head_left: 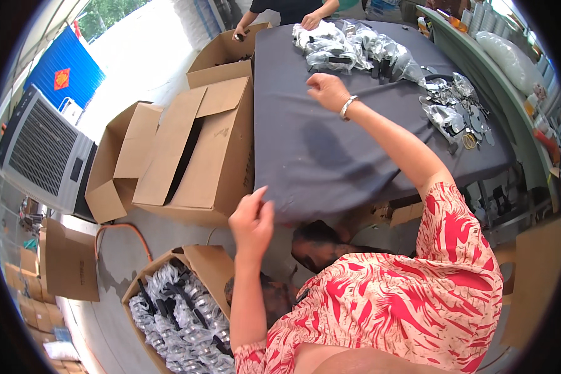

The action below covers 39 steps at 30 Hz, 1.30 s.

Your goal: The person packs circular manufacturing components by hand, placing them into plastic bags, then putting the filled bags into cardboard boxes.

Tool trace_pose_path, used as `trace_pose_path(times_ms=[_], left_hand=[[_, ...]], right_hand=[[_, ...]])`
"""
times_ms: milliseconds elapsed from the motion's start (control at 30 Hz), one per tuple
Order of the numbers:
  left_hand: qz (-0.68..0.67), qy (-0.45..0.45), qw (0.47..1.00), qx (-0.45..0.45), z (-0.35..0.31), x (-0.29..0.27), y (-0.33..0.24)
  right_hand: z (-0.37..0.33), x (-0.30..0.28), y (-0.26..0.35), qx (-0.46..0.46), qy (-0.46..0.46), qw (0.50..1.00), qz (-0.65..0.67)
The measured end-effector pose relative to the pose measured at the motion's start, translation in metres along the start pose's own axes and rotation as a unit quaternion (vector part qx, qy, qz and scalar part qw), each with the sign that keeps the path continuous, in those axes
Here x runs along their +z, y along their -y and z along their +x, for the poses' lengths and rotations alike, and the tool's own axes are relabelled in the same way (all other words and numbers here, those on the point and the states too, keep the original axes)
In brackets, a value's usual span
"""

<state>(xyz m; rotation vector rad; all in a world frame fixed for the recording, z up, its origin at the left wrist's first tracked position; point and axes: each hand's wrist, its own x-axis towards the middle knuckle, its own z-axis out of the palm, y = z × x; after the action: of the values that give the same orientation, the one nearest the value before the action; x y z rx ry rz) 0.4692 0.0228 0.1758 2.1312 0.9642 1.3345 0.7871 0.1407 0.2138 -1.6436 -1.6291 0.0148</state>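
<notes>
Over the grey cloth-covered table [293,143], my right hand [328,91] is raised with its fingers curled in and nothing showing in them. A silvery bracelet [348,107] circles that wrist. It is nearest a heap of clear plastic bags [349,47] with dark parts among them. By the table's near left corner hangs my left hand [254,219], loosely bent, with a gap between thumb and forefinger and no object visible. Below it on the floor stands an open carton [206,257] packed with plastic-wrapped metal and black pieces [177,315].
Loose metal parts [464,106] lie at the table's right. Large cartons [230,140] line its left edge. Across the table, a co-worker's hand [311,20] touches the bags; the other [240,32] is above a carton. An air cooler [43,149] stands left, a shelf [492,59] right.
</notes>
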Motion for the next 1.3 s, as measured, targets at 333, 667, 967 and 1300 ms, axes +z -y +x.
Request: trace_pose_path(times_ms=[333,667,967,1300], left_hand=[[0.129,-0.035,0.991,-0.001,0.020,0.073,0.015],[0.066,-0.068,0.993,0.077,0.011,0.094,0.014],[0.116,-0.095,0.988,0.026,-0.004,0.092,0.019],[-0.485,0.047,0.781,-0.391,0.040,0.081,0.001]], right_hand=[[0.110,-0.006,-0.065,-0.009,-0.016,0.973,-0.231],[0.222,-0.028,-0.367,-0.139,0.167,0.814,-0.540],[0.135,-0.016,-0.255,-0.257,0.085,0.943,-0.194],[-0.073,0.014,0.039,-0.369,0.070,0.922,0.095]])
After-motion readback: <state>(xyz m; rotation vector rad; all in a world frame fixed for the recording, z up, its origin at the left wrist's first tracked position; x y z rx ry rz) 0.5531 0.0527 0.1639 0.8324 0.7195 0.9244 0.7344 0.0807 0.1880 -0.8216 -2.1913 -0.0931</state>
